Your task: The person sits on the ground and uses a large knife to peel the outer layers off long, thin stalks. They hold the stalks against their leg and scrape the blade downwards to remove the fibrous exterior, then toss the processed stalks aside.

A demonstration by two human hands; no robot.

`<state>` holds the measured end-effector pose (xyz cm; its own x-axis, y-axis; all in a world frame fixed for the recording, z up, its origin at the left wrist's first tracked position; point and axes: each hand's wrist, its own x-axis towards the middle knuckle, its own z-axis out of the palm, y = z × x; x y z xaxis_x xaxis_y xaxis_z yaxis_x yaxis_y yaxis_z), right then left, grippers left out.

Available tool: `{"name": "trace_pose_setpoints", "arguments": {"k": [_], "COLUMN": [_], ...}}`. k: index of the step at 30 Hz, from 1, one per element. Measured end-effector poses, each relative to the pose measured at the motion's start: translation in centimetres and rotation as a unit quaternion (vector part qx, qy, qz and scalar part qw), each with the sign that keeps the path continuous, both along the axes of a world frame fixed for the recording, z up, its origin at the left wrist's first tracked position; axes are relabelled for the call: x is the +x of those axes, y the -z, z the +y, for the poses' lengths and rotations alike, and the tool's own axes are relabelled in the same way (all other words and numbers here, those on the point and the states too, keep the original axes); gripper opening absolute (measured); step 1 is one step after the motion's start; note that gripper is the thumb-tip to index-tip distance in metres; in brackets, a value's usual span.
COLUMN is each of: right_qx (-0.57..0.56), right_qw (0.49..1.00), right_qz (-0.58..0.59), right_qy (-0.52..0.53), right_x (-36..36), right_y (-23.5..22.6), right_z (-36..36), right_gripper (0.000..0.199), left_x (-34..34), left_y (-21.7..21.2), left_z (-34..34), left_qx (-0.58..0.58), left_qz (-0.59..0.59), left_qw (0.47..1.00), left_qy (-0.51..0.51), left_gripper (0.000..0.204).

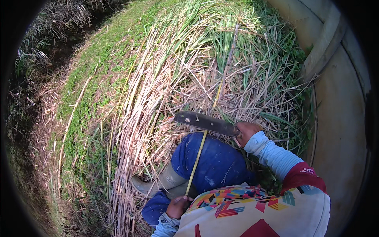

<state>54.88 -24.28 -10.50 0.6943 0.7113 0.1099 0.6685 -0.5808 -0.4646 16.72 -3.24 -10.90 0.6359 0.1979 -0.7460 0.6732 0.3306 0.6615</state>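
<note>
My right hand [248,133] is closed round the handle of a machete [207,123]. Its broad dark blade points left, held nearly level above my bent knee, with a pale spot near the tip. Low in the view, my left hand [178,206] grips the lower end of a thin yellow cane stalk [196,162]. The stalk slants up across my blue trouser leg [221,158], and its upper end meets the blade's lower edge in the picture. Whether the two touch, I cannot tell.
Dry, straw-coloured stalks and leaves [134,130] lie in a thick heap around my rubber boots [169,177]. A longer cane [219,93] lies beyond the blade. Green grass [90,106] spreads left, and a smooth tan wall-like surface [339,130] curves along the right.
</note>
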Motion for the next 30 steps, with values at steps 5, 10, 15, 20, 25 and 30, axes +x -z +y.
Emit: {"name": "trace_pose_setpoints", "arguments": {"k": [5, 10, 15, 20, 25, 30], "right_qx": [-0.055, -0.132, -0.098, -0.049, -0.015, -0.042], "right_qw": [0.993, 0.988, 0.995, 0.995, 0.996, 0.981], "right_qz": [-0.072, 0.012, 0.004, 0.0, -0.025, -0.035], "right_qy": [-0.081, 0.081, -0.033, -0.086, -0.082, -0.184], "right_x": [1.8, 7.5, 3.1, -0.6, -0.5, 0.9], "right_y": [5.0, 1.0, 0.5, 2.4, 3.3, 2.9], "right_z": [0.7, 3.7, 3.8, 4.1, 4.6, 3.6], "right_gripper": [0.022, 0.022, 0.024, 0.024, 0.031, 0.023], "left_x": [-0.2, 0.6, 0.7, 6.8, 9.6, 5.8], "left_y": [-0.2, -0.9, -0.5, -2.3, -0.1, 0.2], "left_z": [0.3, 0.9, 1.3, -1.2, -1.1, 0.0], "left_qx": [-0.11, -0.094, -0.087, 0.338, 0.404, 0.221], "left_qz": [0.026, -0.021, -0.01, -0.136, -0.112, -0.095], "left_qw": [0.993, 0.994, 0.996, 0.926, 0.902, 0.968], "left_qy": [-0.018, 0.045, 0.028, 0.096, 0.104, 0.07], "left_gripper": [0.049, 0.053, 0.04, 0.037, 0.034, 0.03]}}
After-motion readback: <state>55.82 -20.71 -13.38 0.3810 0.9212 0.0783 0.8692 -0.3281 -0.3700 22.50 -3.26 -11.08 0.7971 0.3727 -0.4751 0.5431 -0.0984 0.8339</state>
